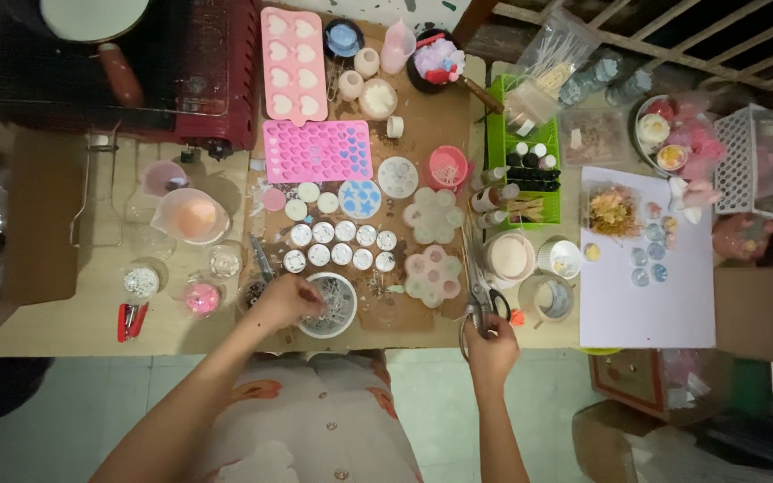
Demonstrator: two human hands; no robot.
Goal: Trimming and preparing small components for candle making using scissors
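While left hand (pixel 286 300) pinches wicks in white bowl (pixel 333 306), right hand (pixel 491 344) at 5 o'clock grips scissors (pixel 479 300); small round tins (pixel 342 246) at 12 o'clock look wickless, so early.

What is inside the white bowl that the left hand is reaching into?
The white bowl holds a heap of thin, pale stick-like pieces, too small to identify. The left hand covers its left edge, so what the fingertips touch or grip there is hidden.
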